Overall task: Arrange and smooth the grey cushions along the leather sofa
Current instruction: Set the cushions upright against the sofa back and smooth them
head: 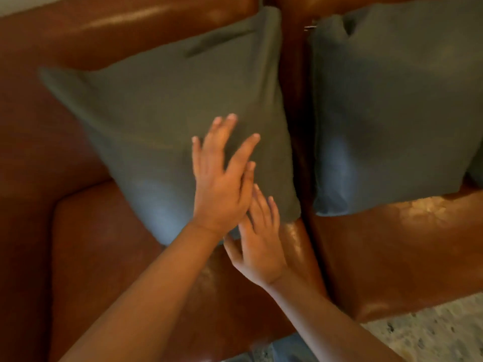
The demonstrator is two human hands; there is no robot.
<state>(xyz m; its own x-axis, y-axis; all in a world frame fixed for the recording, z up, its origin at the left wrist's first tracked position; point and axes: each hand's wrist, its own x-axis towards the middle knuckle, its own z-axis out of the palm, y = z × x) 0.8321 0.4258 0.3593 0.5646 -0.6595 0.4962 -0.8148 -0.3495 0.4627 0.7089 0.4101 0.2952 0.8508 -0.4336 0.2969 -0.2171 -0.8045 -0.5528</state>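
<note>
A home living room: brown leather sofa with 2 grey cushions, speckled floor.

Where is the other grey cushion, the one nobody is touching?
In the head view, the second cushion leans on the sofa back, right of the first cushion.

You see a pale speckled floor at the lower right, along the front edge of the seat. A strip of light wall shows in the top left corner.
</note>
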